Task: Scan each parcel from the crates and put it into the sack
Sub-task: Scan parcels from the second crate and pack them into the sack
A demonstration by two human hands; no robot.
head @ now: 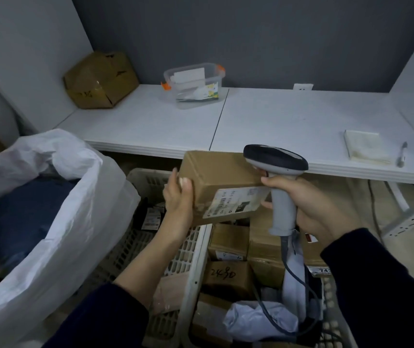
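**Parcel held against the scanner, above the crates**

Below both hands stand two slatted crates. The one under the right hand (308,207) is packed with brown boxes (228,275) and a white poly bag (258,320). The crate (138,244) under the left hand (179,197) holds only a few small items.

The left hand grips the left end of a brown cardboard parcel (221,172), thumb on its near face and fingers curled behind it. The parcel's shipping label (236,200) faces the camera. The right hand is wrapped round the handle of a grey scanner (283,204), whose dark head sits over the parcel's right end.

Left of the left hand, a white sack (50,247) gapes open with something dark blue inside.

Beyond the hands runs a white table (276,116). It carries a folded cloth (364,146), a clear plastic tub (193,84) and a battered cardboard box (100,80).
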